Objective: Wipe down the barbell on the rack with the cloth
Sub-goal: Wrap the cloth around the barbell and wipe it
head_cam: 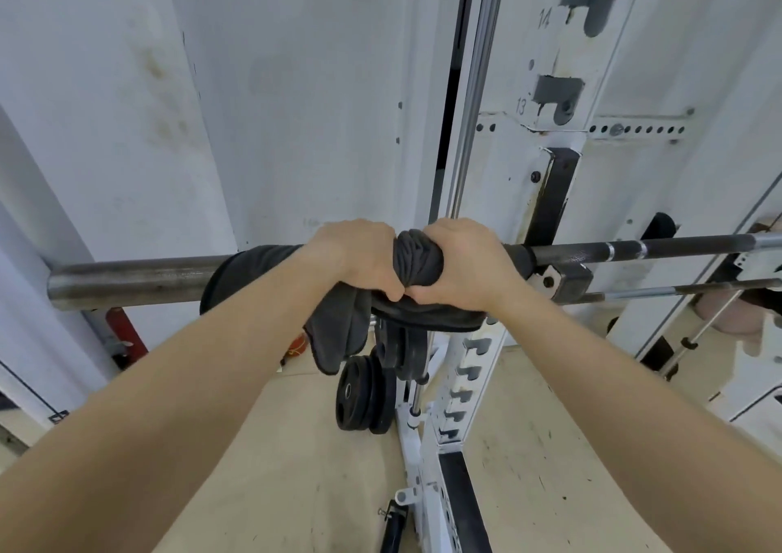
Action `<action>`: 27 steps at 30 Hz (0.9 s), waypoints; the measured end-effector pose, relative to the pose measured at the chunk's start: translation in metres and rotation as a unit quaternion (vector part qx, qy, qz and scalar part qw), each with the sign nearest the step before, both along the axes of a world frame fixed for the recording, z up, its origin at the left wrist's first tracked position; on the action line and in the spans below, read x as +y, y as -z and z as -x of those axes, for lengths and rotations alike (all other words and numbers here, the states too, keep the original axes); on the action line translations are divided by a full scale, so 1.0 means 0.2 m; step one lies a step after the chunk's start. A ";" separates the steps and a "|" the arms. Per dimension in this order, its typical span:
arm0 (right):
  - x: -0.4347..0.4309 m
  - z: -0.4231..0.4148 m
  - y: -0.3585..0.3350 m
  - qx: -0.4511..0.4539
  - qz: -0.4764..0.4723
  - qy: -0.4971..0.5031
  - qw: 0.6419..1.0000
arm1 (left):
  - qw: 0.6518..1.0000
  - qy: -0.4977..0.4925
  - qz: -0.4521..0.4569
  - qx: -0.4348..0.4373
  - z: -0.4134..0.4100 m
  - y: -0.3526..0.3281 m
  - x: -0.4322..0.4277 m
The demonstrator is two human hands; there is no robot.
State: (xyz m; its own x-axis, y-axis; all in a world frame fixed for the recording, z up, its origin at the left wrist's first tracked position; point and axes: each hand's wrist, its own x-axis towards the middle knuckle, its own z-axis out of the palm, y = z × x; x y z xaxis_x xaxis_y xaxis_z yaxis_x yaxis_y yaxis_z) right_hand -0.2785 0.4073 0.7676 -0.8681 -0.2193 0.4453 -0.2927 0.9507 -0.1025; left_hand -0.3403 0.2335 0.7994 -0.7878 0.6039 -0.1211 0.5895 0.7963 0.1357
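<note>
A steel barbell (135,283) lies across the white rack (508,197), its thick bare sleeve pointing left and its thin shaft running off to the right. A dark grey cloth (419,258) is wrapped around the sleeve close to the rack upright, with loose folds hanging below. My left hand (357,258) and my right hand (467,266) sit side by side on top of the bar, both closed around the cloth and the sleeve, thumbs touching underneath.
Black weight plates (366,396) hang on a peg low on the rack, right under my hands. A second thin bar (694,290) runs lower at the right. White wall panels stand behind; a red object (125,330) leans at the lower left. Tan floor lies below.
</note>
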 end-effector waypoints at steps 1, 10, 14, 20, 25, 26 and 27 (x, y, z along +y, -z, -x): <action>0.01 0.00 0.02 0.023 -0.009 0.000 1.000 | 0.998 -0.004 0.001 -0.057 0.02 -0.03 0.01; -0.02 0.14 -0.24 -0.312 0.021 0.010 0.950 | 0.975 -0.003 -0.032 0.218 -0.09 0.10 -0.02; 0.00 0.05 -0.12 -0.154 -0.003 0.026 0.988 | 0.998 0.003 0.003 0.060 -0.02 0.01 0.00; -0.04 -0.15 0.16 0.111 -0.028 0.028 0.993 | 0.999 0.008 -0.032 -0.036 -0.02 -0.04 0.00; -0.08 -0.26 0.08 0.076 0.263 0.051 0.961 | 0.976 0.027 -0.079 0.200 -0.14 0.09 -0.07; -0.08 -0.27 0.05 0.077 0.284 0.083 0.952 | 0.967 0.034 -0.109 0.226 -0.16 0.13 -0.09; -0.08 -0.28 0.03 0.059 0.282 0.122 0.950 | 0.958 0.046 -0.150 0.239 -0.18 0.16 -0.10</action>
State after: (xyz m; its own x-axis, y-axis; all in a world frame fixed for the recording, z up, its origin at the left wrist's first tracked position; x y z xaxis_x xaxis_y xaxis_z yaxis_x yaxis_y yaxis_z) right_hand -0.2221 0.3917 0.7611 -0.7989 0.2848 0.5298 -0.1118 0.7951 -0.5960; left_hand -0.3038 0.2129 0.7681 -0.6518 0.6240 0.4311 0.7070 0.7056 0.0476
